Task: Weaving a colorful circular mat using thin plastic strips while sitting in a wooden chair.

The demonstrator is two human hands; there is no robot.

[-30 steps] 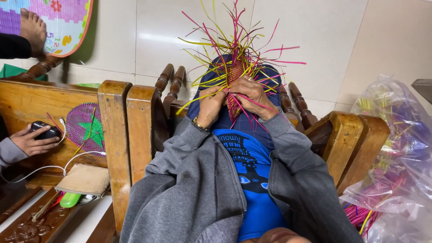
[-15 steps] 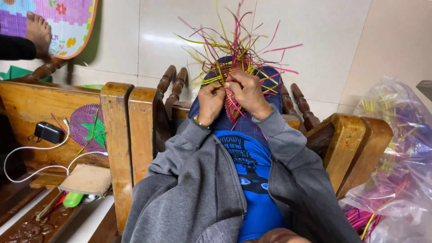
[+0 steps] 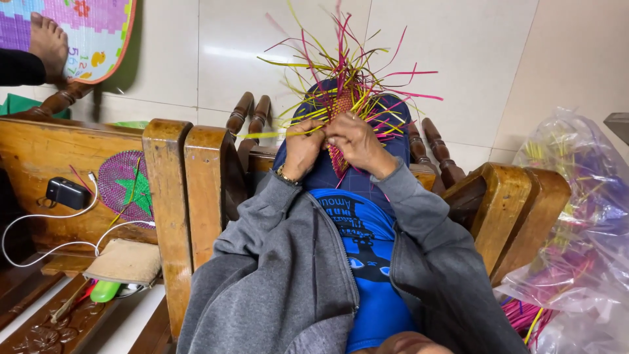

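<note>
A half-woven piece of pink and yellow strips (image 3: 344, 105) is being propped against the raised knees, pinched by the left hand (image 3: 303, 147) and right hand (image 3: 354, 141) so loose ends are being kept spread.

The person sits in a wooden armchair (image 3: 196, 183), and both hands work on a half-woven piece (image 3: 341, 108) of pink and yellow strips resting on the knees. The left hand (image 3: 303, 147) pinches a yellow strip (image 3: 275, 133), while the right hand (image 3: 357, 141) presses on the woven part. A clear plastic bag (image 3: 576, 229) of more strips stands at the right.
</note>
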